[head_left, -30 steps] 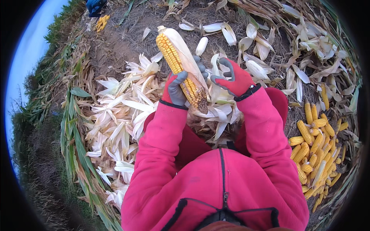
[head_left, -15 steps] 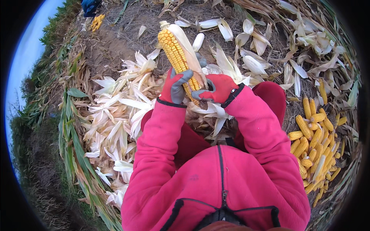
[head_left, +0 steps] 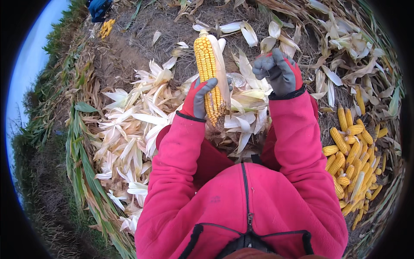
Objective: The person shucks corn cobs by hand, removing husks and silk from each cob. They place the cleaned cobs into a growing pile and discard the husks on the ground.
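Note:
An ear of corn (head_left: pixel 205 60) with bare yellow kernels stands nearly upright in front of me. My left hand (head_left: pixel 200 97), in a red and grey glove, is wrapped round its lower half, thumb across the kernels. One pale husk leaf (head_left: pixel 221 69) still clings along the ear's right side. Dark, dry silk shows at its lower tip. My right hand (head_left: pixel 280 72), gloved the same way, is raised to the right, apart from the ear. Its fingers are curled in; whether anything small is inside them is hidden. Loose husks (head_left: pixel 250 105) lie beneath the hands.
A heap of pale husks (head_left: pixel 129 125) spreads on my left. Husked corn ears (head_left: pixel 355 164) are piled on my right. Dry stalks (head_left: pixel 92 172) border the ground. Far left, a smaller corn pile (head_left: pixel 107 28) lies near something dark blue (head_left: pixel 99 8).
My right hand has left the ear's lower end and moved up and to the right, its fingers curled. The ear has turned more upright in my left hand.

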Demonstrator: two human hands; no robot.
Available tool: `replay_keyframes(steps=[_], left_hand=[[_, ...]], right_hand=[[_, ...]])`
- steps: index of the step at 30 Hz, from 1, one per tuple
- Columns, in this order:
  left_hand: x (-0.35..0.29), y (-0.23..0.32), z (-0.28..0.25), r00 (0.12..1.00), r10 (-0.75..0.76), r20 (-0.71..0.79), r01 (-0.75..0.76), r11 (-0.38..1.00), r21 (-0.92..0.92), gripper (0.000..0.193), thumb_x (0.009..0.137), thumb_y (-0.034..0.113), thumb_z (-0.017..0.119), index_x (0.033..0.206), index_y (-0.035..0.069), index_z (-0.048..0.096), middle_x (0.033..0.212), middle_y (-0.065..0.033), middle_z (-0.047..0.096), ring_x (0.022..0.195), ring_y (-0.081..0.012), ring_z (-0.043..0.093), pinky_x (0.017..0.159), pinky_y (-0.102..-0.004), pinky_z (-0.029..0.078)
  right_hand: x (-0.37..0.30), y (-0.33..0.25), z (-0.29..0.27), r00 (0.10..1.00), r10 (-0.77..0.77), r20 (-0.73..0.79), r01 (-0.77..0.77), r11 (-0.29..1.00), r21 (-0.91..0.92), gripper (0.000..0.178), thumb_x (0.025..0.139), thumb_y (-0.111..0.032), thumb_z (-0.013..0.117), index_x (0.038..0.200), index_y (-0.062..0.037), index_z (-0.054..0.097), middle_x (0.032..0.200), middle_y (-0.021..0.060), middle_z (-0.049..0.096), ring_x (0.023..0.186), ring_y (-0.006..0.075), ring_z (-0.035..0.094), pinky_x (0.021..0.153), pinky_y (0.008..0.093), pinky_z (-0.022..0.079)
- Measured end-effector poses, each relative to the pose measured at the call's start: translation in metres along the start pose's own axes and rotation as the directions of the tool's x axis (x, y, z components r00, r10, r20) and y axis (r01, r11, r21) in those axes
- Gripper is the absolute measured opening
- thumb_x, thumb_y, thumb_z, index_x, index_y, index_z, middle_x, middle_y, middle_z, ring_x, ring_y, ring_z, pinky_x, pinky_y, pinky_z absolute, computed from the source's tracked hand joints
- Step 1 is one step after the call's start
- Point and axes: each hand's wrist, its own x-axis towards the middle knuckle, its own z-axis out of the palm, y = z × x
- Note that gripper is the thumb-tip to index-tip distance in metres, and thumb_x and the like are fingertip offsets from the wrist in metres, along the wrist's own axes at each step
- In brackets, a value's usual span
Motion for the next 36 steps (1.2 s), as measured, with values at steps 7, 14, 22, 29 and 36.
replay_keyframes(steps=[7, 14, 22, 29, 36], left_hand=[[0.011, -0.003, -0.001, 0.988, 0.154, 0.029, -0.148, 0.98, -0.135, 0.063, 0.083, 0.033, 0.059, 0.129, -0.004, 0.038, 0.114, -0.0209, 0.056, 0.111, -0.0319, 0.054, 0.094, -0.0429, 0.045], [0.012, -0.01, -0.015, 0.99, 0.072, 0.124, -0.06, 0.993, -0.099, 0.068, 0.08, 0.033, 0.062, 0.132, -0.003, 0.036, 0.114, -0.0219, 0.056, 0.104, -0.0349, 0.057, 0.087, -0.0441, 0.05], [0.006, -0.005, 0.001, 0.995, 0.096, 0.021, -0.092, 0.987, -0.128, 0.044, 0.08, 0.023, 0.063, 0.115, -0.001, 0.052, 0.097, -0.0103, 0.062, 0.086, -0.0179, 0.061, 0.076, -0.03, 0.05], [-0.006, -0.003, 0.017, 0.961, -0.189, 0.204, 0.137, 0.96, 0.245, 0.062, 0.069, 0.022, 0.069, 0.121, -0.003, 0.048, 0.102, -0.0142, 0.062, 0.091, -0.023, 0.062, 0.082, -0.0331, 0.05], [-0.004, -0.016, 0.028, 0.932, -0.246, 0.266, 0.239, 0.969, 0.061, 0.069, 0.072, 0.035, 0.071, 0.124, -0.003, 0.044, 0.097, -0.015, 0.06, 0.088, -0.0254, 0.062, 0.079, -0.0339, 0.051]], right_hand=[[-0.007, 0.05, 0.013, 0.93, 0.361, -0.074, -0.328, 0.718, -0.614, 0.051, 0.08, -0.032, 0.07, 0.117, -0.001, 0.052, 0.103, 0.0095, 0.062, 0.094, 0.017, 0.06, 0.077, 0.0271, 0.049], [-0.011, 0.051, 0.032, 0.875, 0.476, 0.084, -0.26, 0.61, -0.749, 0.045, 0.076, -0.044, 0.071, 0.095, -0.0038, 0.065, 0.072, 0.0047, 0.064, 0.062, 0.013, 0.062, 0.059, 0.0286, 0.05], [-0.012, 0.031, 0.028, 0.924, 0.364, 0.114, -0.348, 0.927, -0.136, 0.027, 0.086, -0.023, 0.063, 0.098, 0.0013, 0.061, 0.079, 0.0088, 0.065, 0.065, 0.0148, 0.064, 0.056, 0.027, 0.052], [0.012, -0.008, -0.024, 0.92, -0.301, -0.251, 0.354, 0.913, 0.204, 0.035, 0.097, -0.031, 0.043, 0.107, -0.0001, 0.056, 0.096, 0.0148, 0.065, 0.086, 0.0239, 0.065, 0.076, 0.0394, 0.055], [0.004, -0.015, -0.003, 0.918, -0.368, -0.147, 0.367, 0.93, -0.034, 0.047, 0.097, -0.037, 0.04, 0.12, 0.0017, 0.051, 0.115, 0.015, 0.059, 0.105, 0.0256, 0.059, 0.091, 0.0376, 0.046]])
